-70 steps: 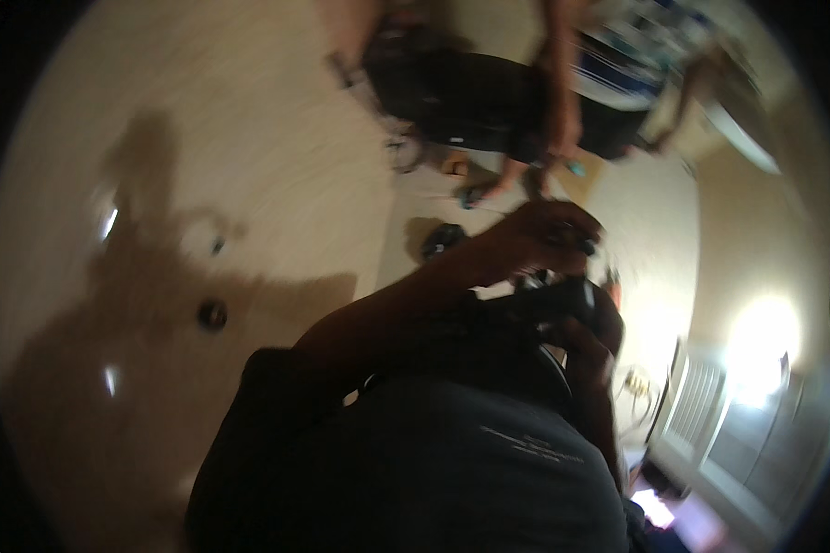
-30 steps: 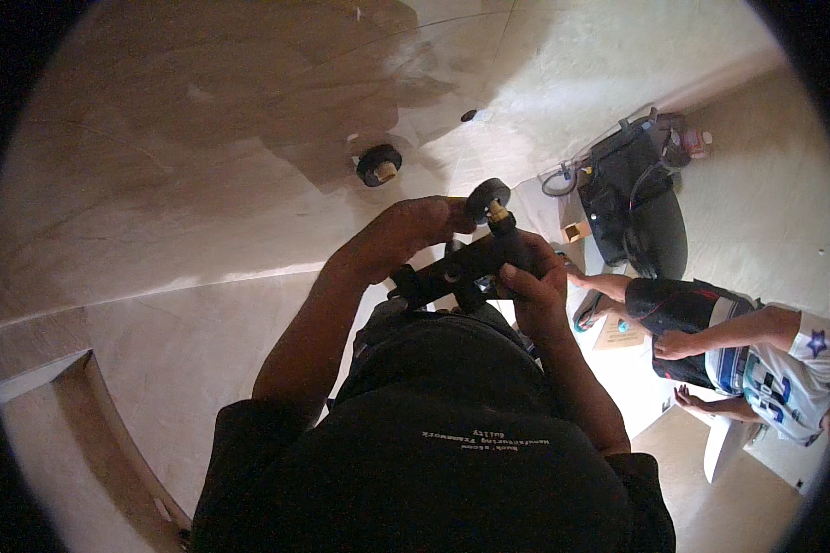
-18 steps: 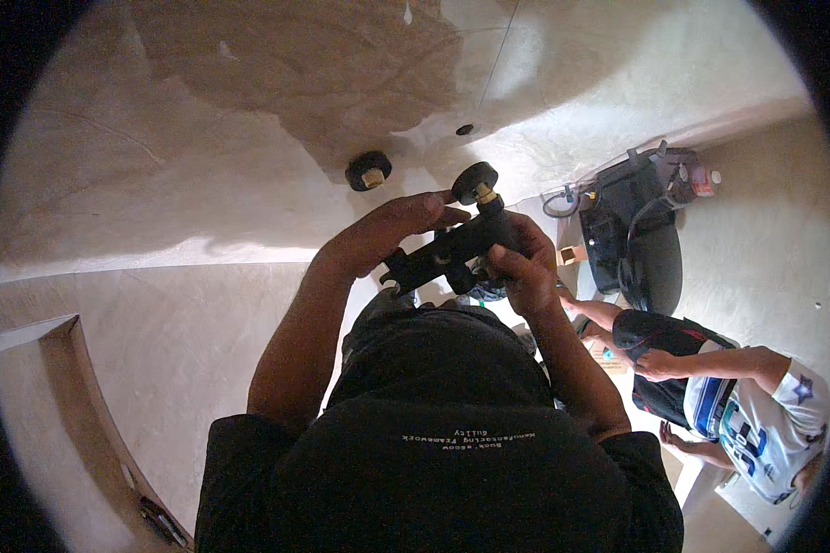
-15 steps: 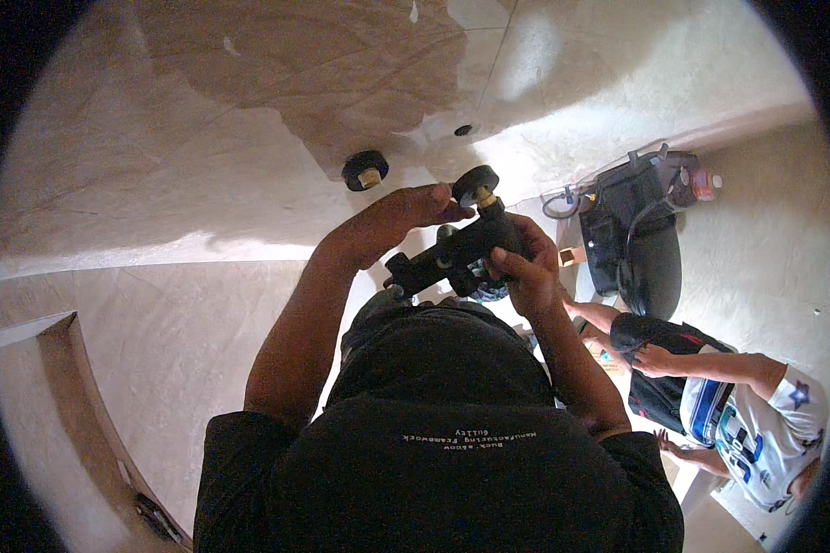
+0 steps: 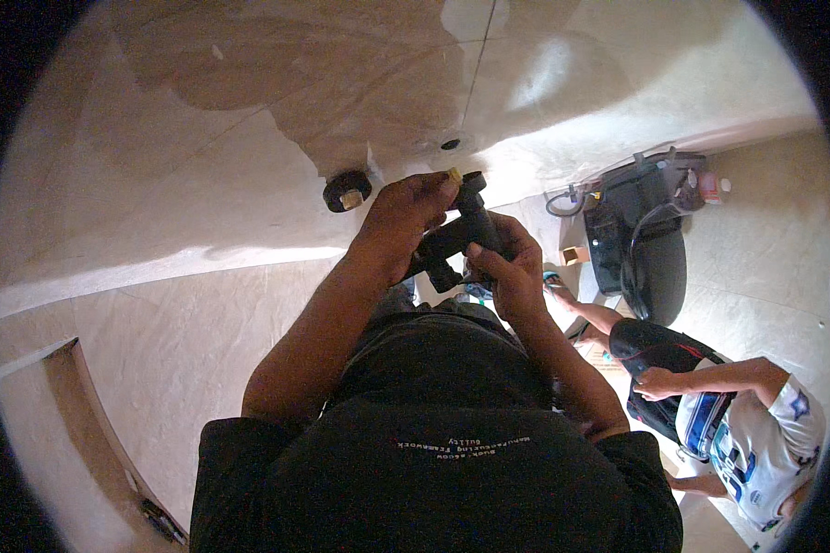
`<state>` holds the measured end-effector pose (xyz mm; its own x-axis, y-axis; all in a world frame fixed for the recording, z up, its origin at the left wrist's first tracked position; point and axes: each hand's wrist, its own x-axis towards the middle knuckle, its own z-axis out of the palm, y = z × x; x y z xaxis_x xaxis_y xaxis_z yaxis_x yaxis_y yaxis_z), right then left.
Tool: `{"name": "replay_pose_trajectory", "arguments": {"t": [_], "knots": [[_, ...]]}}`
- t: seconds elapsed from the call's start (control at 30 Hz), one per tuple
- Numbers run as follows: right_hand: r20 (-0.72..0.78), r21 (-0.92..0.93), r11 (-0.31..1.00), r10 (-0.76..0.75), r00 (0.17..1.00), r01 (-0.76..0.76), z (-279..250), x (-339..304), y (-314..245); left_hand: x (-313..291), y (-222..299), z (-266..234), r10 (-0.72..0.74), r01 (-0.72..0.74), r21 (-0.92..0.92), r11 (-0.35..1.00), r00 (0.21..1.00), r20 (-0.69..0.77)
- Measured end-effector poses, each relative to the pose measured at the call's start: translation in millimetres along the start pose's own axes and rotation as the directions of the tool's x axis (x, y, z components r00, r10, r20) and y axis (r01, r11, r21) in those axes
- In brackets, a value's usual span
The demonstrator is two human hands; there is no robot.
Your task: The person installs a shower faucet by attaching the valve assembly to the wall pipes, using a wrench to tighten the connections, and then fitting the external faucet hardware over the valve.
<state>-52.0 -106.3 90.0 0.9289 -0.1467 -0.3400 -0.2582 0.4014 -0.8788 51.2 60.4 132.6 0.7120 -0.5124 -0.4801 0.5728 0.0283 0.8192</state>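
A black wall-mounted mixer tap (image 5: 477,232) is held out in front of my body, close to the tiled wall. My right hand (image 5: 518,267) is wrapped round its body, thumb on the near side. The fingertips of my left hand (image 5: 408,214) pinch a small brass fitting (image 5: 454,174) beside the tap's upper end. The left hand and wrist hide part of the tap. To the left, a round black flange (image 5: 361,182) sits on the wall with a brass stub (image 5: 350,199) sticking out of it. A dark hole (image 5: 449,144) shows in the wall further right.
A black toilet (image 5: 634,249) stands at the right, with a bottle (image 5: 710,188) on its tank and a hose beside it. Another person (image 5: 724,415) is at the lower right. A small brown box (image 5: 575,255) lies near the toilet. A recessed ledge (image 5: 78,405) is at the left.
My left hand has moved right, over the tap's end, and now pinches the brass fitting. The black disc that was on that fitting no longer shows clearly. The tap has turned slightly.
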Motion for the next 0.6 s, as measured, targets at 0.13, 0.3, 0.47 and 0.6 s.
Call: {"name": "replay_pose_trajectory", "arguments": {"t": [0.13, 0.3, 0.47, 0.6], "knots": [[-0.023, 0.000, 1.000, 0.012, 1.000, -0.012, -1.1, 9.2, -3.8, 14.1, -0.6, 7.6, 0.106, -0.102, 0.045, 0.994, 0.990, -0.088], [-0.003, -0.025, 1.000, -0.004, 1.000, 0.004, -1.5, 14.2, -13.8, 29.6, -10.6, 13.5, 0.369, -0.280, 0.332, 0.901, 0.896, -0.246], [-0.013, -0.040, 0.999, -0.036, 0.999, 0.035, -0.7, 22.5, -12.2, 24.9, -6.1, 17.7, 0.344, -0.269, 0.282, 0.921, 0.900, -0.267], [-0.003, -0.045, 0.998, -0.044, 0.999, 0.044, 0.4, 25.6, -10.9, 18.2, 7.9, 18.5, 0.327, -0.122, 0.578, 0.807, 0.907, -0.266]]}}
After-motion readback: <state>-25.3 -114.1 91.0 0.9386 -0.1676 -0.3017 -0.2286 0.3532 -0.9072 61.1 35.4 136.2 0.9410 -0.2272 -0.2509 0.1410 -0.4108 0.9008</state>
